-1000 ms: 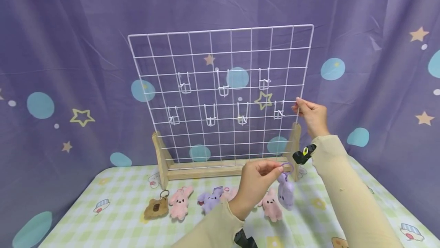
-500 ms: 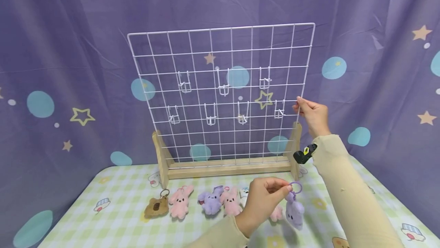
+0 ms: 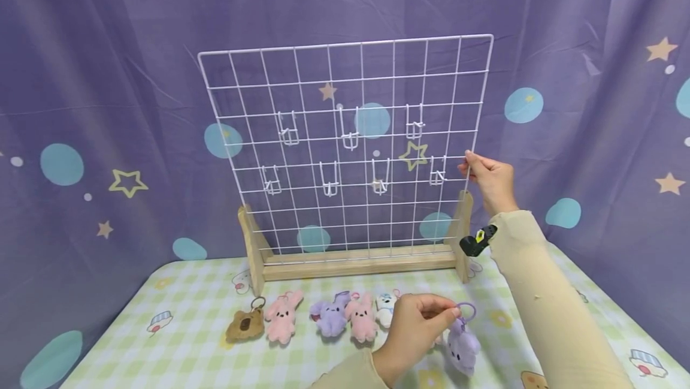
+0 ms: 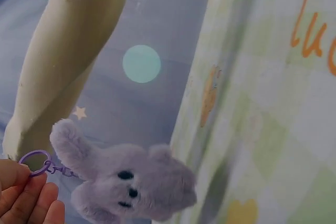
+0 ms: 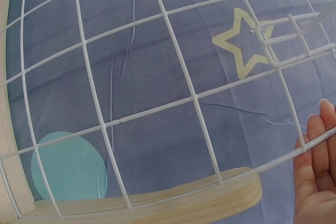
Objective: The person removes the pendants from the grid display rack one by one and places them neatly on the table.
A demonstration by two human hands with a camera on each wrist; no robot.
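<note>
In the head view my left hand (image 3: 412,323) pinches the purple ring of a lavender plush keychain (image 3: 463,350), which hangs low over the table at the front right. The left wrist view shows this plush (image 4: 134,182) close up, with long ears, dark eyes and a short chain to its ring (image 4: 35,162). My right hand (image 3: 492,184) grips the right edge wire of a white wire grid rack (image 3: 362,44); fingertips of that hand (image 5: 317,166) show at the wire in the right wrist view. Several white hooks (image 3: 350,138) hang on the grid in two rows, bearing nothing.
A wooden stand (image 3: 356,267) supports the grid. Before it lie a brown bear keychain (image 3: 245,326), a pink plush (image 3: 281,318), a purple plush (image 3: 330,317), another pink one (image 3: 362,318) and a white one (image 3: 385,307). My left hand mostly hides one more pink plush.
My left hand has moved down and slightly right with the lavender plush keychain, uncovering the white plush and covering the rightmost pink one. The right hand keeps its grip on the grid.
</note>
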